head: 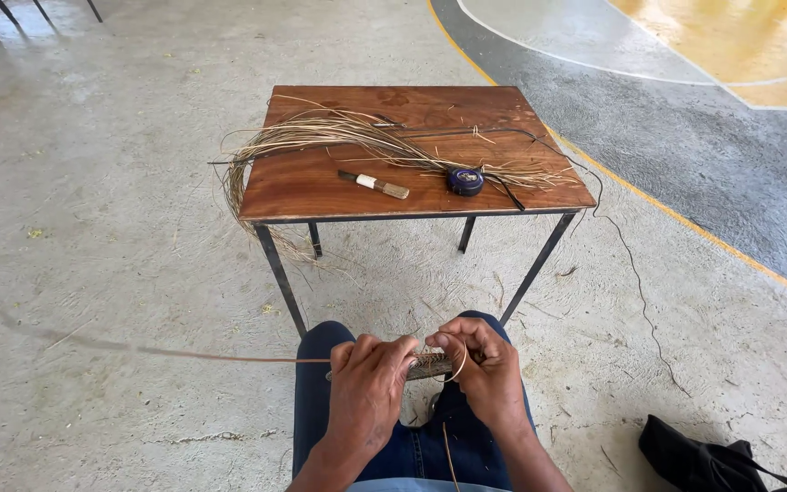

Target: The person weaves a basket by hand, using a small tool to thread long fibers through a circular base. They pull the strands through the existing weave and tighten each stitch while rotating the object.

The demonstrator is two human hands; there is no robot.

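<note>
A long thin reed strand (166, 352) trails out to the left of the person's fingers, blurred at its far end, and runs straight into the left hand (366, 387). That hand is closed around the small woven piece (430, 365), fingers (384, 351) curled over its top edge, pinning the strand against it. The woven piece sits between both hands, just above the knees in blue jeans (321, 383). The right hand (489, 374) is closed too, thumb and forefinger pinching a little loop of the strand right at the piece's end.

Looks like a wrap or stitch being pulled snug. Doing that well probably means keeping the left grip firm so the weave doesn't twist, and drawing the strand evenly so it doesn't kink or snap.

Well beyond the fingers stands the wooden table (321, 187), carrying a bundle of reed fibres (321, 137), a small knife with a taped handle (373, 184) and a round blue tape measure (465, 180). Off to the right of the fingers, a black bag (703, 460) lies on the concrete floor (93, 228).
</note>
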